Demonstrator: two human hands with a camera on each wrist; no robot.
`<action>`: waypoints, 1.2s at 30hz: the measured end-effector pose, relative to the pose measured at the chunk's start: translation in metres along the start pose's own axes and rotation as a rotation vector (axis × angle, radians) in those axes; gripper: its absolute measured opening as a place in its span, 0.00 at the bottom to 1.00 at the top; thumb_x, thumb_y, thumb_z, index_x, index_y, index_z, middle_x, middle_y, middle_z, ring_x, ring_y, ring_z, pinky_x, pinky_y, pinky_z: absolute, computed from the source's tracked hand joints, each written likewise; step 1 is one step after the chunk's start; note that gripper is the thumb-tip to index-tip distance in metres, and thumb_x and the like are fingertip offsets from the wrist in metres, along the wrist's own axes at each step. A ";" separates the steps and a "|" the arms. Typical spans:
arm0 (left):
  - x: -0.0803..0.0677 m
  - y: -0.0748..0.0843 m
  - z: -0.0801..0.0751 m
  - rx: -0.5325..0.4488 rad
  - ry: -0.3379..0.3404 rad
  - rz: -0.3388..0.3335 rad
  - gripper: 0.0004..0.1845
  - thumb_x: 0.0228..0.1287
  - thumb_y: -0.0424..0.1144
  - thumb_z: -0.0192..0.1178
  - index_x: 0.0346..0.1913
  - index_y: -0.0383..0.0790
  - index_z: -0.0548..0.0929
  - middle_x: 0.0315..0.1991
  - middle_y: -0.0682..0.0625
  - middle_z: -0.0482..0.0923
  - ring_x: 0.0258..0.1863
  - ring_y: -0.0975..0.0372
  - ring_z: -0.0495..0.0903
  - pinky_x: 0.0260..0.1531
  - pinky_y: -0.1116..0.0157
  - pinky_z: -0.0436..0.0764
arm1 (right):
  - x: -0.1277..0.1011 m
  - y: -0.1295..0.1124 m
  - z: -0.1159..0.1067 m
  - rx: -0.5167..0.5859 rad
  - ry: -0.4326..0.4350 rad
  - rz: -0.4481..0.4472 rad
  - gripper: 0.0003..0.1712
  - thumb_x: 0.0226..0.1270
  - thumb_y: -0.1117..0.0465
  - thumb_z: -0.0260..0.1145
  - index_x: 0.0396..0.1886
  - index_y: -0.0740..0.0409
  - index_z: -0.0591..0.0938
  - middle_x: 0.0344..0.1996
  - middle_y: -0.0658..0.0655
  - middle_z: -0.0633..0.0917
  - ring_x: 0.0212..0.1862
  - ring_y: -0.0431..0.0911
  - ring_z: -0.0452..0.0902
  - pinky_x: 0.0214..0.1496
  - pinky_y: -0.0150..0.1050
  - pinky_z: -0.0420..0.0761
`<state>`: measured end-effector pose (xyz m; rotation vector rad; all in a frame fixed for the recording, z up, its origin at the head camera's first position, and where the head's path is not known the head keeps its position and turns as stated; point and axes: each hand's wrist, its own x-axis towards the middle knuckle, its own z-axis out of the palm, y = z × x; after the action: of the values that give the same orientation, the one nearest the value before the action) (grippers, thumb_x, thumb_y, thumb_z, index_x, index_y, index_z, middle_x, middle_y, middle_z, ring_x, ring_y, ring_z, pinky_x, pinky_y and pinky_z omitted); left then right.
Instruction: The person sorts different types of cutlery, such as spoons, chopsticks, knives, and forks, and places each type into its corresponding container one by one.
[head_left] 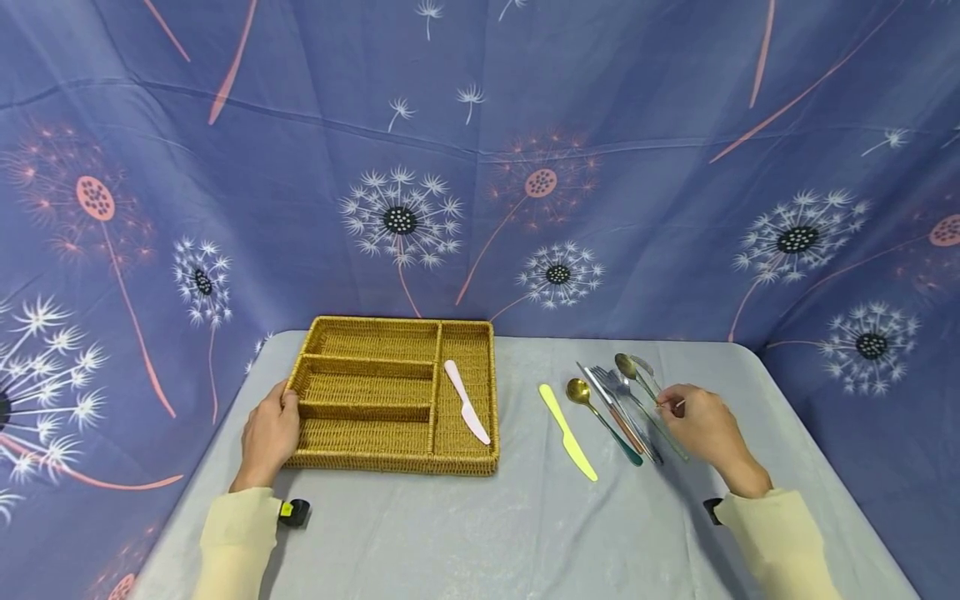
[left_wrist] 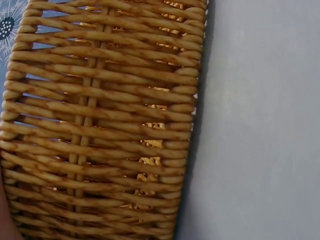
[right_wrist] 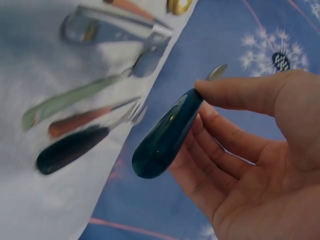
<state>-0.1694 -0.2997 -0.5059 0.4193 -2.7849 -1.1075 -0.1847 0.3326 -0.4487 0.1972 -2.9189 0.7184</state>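
Your left hand rests against the left wall of the wicker tray, fingers hooked over its rim; the left wrist view shows only the weave and the grey table. Your right hand pinches a utensil with a dark teal handle between thumb and fingers, lifted clear of the table at the right edge of the cutlery pile. Its working end is hidden, so you cannot tell what kind it is. A pink knife lies in the tray's long right compartment. A yellow-green knife and a gold spoon lie between tray and pile.
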 end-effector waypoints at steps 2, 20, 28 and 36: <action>0.000 0.000 0.000 0.001 -0.001 -0.001 0.35 0.88 0.50 0.27 0.85 0.33 0.59 0.78 0.26 0.64 0.74 0.28 0.64 0.71 0.30 0.63 | 0.003 -0.007 0.002 0.005 -0.007 -0.015 0.08 0.68 0.70 0.69 0.44 0.68 0.89 0.31 0.57 0.88 0.30 0.45 0.79 0.26 0.42 0.75; -0.001 -0.001 -0.001 -0.011 -0.010 -0.005 0.36 0.88 0.52 0.26 0.85 0.32 0.58 0.78 0.26 0.63 0.73 0.27 0.65 0.71 0.29 0.63 | 0.042 -0.091 0.034 0.088 -0.094 -0.164 0.08 0.70 0.70 0.69 0.44 0.63 0.90 0.31 0.52 0.84 0.28 0.42 0.74 0.29 0.39 0.74; 0.000 0.000 -0.001 -0.017 -0.022 -0.008 0.36 0.88 0.52 0.26 0.85 0.31 0.57 0.78 0.25 0.62 0.74 0.27 0.64 0.71 0.29 0.63 | 0.058 -0.133 0.049 0.133 -0.175 -0.225 0.07 0.73 0.69 0.69 0.45 0.59 0.90 0.33 0.51 0.84 0.27 0.41 0.75 0.26 0.39 0.75; -0.001 0.002 -0.002 -0.008 -0.013 0.000 0.36 0.88 0.51 0.26 0.85 0.32 0.59 0.78 0.25 0.63 0.73 0.27 0.65 0.70 0.29 0.64 | 0.069 -0.165 0.066 0.106 -0.229 -0.270 0.06 0.73 0.67 0.71 0.47 0.59 0.90 0.37 0.49 0.85 0.29 0.40 0.76 0.32 0.40 0.77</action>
<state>-0.1687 -0.2995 -0.5036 0.4130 -2.7907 -1.1257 -0.2323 0.1499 -0.4218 0.7132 -2.9768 0.8546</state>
